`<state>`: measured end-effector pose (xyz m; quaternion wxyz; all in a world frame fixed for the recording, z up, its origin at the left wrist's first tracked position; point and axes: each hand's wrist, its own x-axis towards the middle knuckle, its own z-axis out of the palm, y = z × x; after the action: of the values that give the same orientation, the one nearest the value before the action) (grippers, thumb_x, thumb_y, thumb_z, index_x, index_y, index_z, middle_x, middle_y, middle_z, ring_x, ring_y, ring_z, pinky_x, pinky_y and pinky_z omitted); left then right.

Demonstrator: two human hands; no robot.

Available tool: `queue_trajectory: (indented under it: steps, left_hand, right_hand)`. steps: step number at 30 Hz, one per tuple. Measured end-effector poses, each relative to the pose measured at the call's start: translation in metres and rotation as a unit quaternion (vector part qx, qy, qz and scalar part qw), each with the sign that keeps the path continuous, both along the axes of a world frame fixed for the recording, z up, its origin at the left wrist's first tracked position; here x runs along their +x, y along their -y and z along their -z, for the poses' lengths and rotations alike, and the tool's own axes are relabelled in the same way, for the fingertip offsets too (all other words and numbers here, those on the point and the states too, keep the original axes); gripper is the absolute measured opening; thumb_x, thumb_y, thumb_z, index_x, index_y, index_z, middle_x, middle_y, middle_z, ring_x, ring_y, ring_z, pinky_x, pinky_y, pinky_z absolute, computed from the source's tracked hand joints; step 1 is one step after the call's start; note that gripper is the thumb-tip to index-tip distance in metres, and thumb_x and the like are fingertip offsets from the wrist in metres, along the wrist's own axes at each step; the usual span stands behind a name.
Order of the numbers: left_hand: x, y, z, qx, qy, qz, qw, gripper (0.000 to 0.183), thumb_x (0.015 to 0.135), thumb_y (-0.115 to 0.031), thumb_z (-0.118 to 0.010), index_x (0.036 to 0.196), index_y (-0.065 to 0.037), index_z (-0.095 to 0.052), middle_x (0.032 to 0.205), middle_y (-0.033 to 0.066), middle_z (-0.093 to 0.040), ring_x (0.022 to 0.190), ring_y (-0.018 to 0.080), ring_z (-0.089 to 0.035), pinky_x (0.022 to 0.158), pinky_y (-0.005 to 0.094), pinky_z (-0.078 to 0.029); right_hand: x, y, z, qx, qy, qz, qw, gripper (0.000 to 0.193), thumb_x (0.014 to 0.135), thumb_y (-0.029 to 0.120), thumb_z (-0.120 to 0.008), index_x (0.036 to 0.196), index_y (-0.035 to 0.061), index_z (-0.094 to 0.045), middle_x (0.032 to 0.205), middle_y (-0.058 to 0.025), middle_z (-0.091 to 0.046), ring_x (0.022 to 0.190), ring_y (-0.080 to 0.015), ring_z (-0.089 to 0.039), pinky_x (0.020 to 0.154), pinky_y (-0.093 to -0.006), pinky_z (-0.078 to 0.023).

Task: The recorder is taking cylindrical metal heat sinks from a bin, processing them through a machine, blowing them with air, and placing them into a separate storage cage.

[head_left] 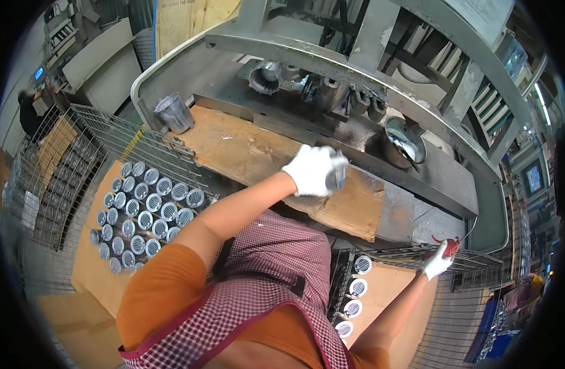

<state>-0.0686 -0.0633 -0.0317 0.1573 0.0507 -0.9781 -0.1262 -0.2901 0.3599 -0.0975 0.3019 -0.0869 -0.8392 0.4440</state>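
Observation:
My left hand (308, 171), in a white glove, is closed around a grey metal cylinder (338, 171) above the cardboard-covered work ledge. Out to the right, my right hand (437, 263), also gloved in white, grips a small red object (452, 246) with a thin red strand; its kind is hard to make out. That hand is over the rim of the right wire basket (473, 264). On the machine bed ahead sits a ribbed round metal part (266, 78). Another grey metal cylinder (175, 113) stands at the ledge's left end.
To my left, a wire basket (119, 138) holds many upright metal cylinders (145, 219) with slotted tops on cardboard. Several similar cylinders (358, 287) line the right basket. A metal pot (403, 144) stands on the machine. The machine's frame bar (294, 52) crosses ahead. Another person (31, 114) is far left.

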Motion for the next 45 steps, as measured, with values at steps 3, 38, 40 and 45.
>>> queue_trajectory:
  steps: [3, 38, 40, 45]
  left_hand:
    - [-0.001, -0.014, 0.005, -0.103, 0.061, 0.064, 0.991, 0.059, 0.068, -0.035, -0.072, 0.124, -0.022, -0.057, 0.115, 0.0154, -0.058, 0.100, 0.0311, -0.057, 0.085, 0.0469, -0.041]
    - [0.036, -0.013, 0.035, -0.012, -0.179, -0.055, 0.982, 0.049, 0.064, -0.044, -0.075, 0.108, -0.025, -0.065, 0.124, 0.0148, -0.055, 0.110, 0.0343, -0.054, 0.092, 0.0485, -0.038]
    - [0.035, -0.013, 0.039, -0.023, -0.190, -0.046, 0.980, 0.048, 0.065, -0.042, -0.075, 0.109, -0.026, -0.065, 0.123, 0.0152, -0.054, 0.110, 0.0346, -0.053, 0.091, 0.0484, -0.039]
    - [0.039, -0.012, 0.044, -0.031, -0.214, -0.051, 0.975, 0.052, 0.061, -0.044, -0.077, 0.108, -0.025, -0.065, 0.126, 0.0154, -0.054, 0.109, 0.0341, -0.054, 0.091, 0.0476, -0.039]
  right_hand:
    - [0.056, 0.037, -0.018, -0.172, -0.083, -0.245, 0.951, 0.053, 0.088, 0.036, -0.066, 0.128, 0.0024, -0.055, 0.109, -0.0145, -0.063, 0.089, -0.0234, -0.059, 0.083, -0.0366, -0.048]
    - [0.169, 0.192, -0.019, 0.213, 0.244, -0.458, 0.828, 0.067, 0.083, 0.055, -0.063, 0.118, -0.0007, -0.053, 0.093, -0.0300, -0.065, 0.093, -0.0474, -0.062, 0.079, -0.0482, -0.050]
    - [0.183, 0.192, -0.015, 0.195, 0.200, -0.507, 0.816, 0.063, 0.084, 0.055, -0.063, 0.114, 0.0002, -0.055, 0.093, -0.0297, -0.066, 0.092, -0.0473, -0.062, 0.077, -0.0488, -0.050]
    - [0.171, 0.196, -0.023, 0.221, 0.225, -0.494, 0.810, 0.064, 0.083, 0.055, -0.064, 0.114, 0.0000, -0.054, 0.092, -0.0312, -0.064, 0.092, -0.0482, -0.061, 0.077, -0.0495, -0.049]
